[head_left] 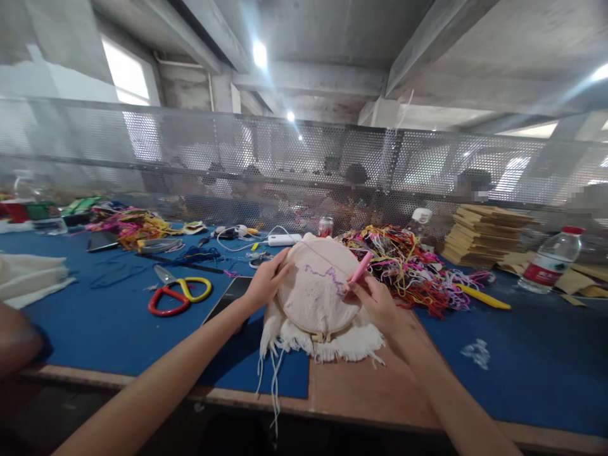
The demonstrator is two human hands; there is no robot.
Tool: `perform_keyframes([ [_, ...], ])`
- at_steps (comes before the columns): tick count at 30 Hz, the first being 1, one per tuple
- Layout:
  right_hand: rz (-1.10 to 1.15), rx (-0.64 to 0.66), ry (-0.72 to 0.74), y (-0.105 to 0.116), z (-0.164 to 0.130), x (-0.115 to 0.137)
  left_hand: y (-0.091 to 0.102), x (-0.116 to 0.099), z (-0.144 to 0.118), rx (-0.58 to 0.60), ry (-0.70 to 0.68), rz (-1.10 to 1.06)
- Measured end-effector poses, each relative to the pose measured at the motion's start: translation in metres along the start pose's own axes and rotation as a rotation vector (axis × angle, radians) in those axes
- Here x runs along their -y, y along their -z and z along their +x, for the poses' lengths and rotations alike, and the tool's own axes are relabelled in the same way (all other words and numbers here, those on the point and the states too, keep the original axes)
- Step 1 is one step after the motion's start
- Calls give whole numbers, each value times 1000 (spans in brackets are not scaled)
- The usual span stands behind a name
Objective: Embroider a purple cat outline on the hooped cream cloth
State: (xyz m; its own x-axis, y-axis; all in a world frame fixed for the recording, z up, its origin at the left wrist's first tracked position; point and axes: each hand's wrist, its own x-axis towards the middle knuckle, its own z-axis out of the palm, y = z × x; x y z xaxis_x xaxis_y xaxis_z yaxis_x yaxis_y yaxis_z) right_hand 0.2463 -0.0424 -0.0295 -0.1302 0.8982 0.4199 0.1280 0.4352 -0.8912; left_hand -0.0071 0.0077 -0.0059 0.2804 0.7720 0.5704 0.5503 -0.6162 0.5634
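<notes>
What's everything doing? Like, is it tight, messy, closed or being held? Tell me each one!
Cloth: stretched in the hoop, purple lines on it, edge frayed
Hoop: held at its rim by the left hand
Pink tool: held in the right hand
Scissors: lying down
Bottle: red cap on
Threads: tangled heap
Brown sheets: stacked

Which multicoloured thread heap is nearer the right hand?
The big heap right of the embroidery hoop, just beyond the right hand; the other heap lies left, past the scissors.
</notes>
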Motion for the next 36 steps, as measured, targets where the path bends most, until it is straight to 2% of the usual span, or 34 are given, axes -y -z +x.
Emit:
perform_keyframes([
  [12, -56, 20, 24, -1, 0, 0, -1, 1, 0, -8, -11, -9],
  [18, -228, 68, 106, 1, 1, 1, -1, 2, 0, -6, 9, -6],
  [21, -360, 146, 167, 1, 2, 2, -1, 1, 0, -14, 10, -3],
  [24, -446, 162, 172, 1, 2, 3, -1, 0, 0, -14, 4, -7],
  [31, -198, -6, -7, 1, 1, 5, -2, 1, 0, -17, 16, 5],
  [36, 22, -56, -65, 0, 2, -1, -1, 1, 0, -7, 0, 19],
])
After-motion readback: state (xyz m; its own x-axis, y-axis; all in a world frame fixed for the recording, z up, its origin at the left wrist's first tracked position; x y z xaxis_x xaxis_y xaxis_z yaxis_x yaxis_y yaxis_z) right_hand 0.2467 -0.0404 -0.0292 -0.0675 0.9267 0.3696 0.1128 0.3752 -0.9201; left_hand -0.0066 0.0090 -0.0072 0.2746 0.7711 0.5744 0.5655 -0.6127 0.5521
